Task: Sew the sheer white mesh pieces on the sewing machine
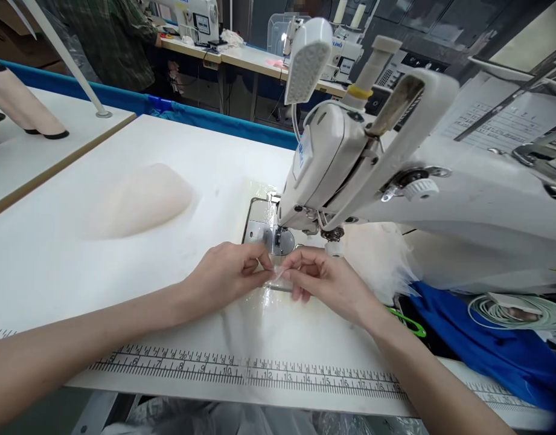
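Observation:
My left hand [227,275] and my right hand [325,278] meet in front of the sewing machine's needle area [278,237]. Both pinch a small thin white piece [278,275] between thumb and fingers; it is too small to name for sure. The hands rest on the white table [124,272], just ahead of the metal needle plate [259,232]. The white sewing machine head [332,163] hangs over the plate, to the right of my hands.
A pale cream cloth pile [137,202] lies at the left of the table. A ruler scale [241,368] runs along the front edge. Blue cloth [486,344], green-handled scissors [407,323] and coiled cord [513,308] sit at right. Another person [110,42] works at the far bench.

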{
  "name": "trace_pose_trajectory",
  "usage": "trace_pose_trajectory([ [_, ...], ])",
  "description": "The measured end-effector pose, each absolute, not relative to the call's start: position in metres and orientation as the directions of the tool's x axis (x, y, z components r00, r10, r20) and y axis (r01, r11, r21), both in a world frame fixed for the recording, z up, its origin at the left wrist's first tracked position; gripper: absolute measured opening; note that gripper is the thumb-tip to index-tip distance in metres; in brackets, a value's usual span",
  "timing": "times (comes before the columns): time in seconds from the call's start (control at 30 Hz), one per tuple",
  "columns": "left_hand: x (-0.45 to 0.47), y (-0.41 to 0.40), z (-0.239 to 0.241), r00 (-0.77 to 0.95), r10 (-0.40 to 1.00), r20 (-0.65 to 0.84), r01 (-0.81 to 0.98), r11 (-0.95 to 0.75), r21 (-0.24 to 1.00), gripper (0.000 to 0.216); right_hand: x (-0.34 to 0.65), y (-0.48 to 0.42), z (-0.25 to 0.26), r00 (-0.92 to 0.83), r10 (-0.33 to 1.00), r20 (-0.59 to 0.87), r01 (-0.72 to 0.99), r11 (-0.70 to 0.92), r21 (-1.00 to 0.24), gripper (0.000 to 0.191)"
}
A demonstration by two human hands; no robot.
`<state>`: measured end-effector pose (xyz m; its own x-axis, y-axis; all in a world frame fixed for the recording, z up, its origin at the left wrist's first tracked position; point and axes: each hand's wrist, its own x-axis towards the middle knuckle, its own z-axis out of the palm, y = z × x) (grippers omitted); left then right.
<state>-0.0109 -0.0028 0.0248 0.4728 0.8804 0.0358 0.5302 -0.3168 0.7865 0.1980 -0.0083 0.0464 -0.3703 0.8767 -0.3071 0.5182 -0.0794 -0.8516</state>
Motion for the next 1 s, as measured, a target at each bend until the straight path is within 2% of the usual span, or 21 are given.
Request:
trace_pose_trajectory([
  [0.07, -0.012, -0.005, 0.021, 0.466, 0.879, 0.1, 0.577, -0.387, 0.719, 0.015, 0.195, -0.012, 0.042, -0.383, 0.9, -0.209, 0.474, -0.003, -0.881, 0.01],
  [0.2, -0.014, -0.007, 0.015, 0.466, 0.844, 0.267, 0.599, -0.523, 0.607, 0.016, 0.192, -0.019, 0.033, -0.358, 0.934, 0.01, 0.518, 0.207, -0.83, 0.003],
  [0.33, -0.013, -0.01, 0.012, 0.476, 0.796, 0.374, 0.578, -0.604, 0.549, 0.017, 0.192, -0.025, 0.029, -0.372, 0.921, 0.118, 0.5, 0.306, -0.81, 0.009],
  [0.6, -0.011, -0.01, 0.012, 0.48, 0.794, 0.373, 0.577, -0.606, 0.549, 0.013, 0.191, -0.025, 0.023, -0.392, 0.912, 0.125, 0.479, 0.318, -0.818, 0.015],
  [1.0, -0.012, -0.009, 0.009, 0.47, 0.778, 0.416, 0.557, -0.627, 0.544, 0.016, 0.19, -0.026, 0.027, -0.381, 0.918, 0.109, 0.464, 0.292, -0.836, 0.012],
])
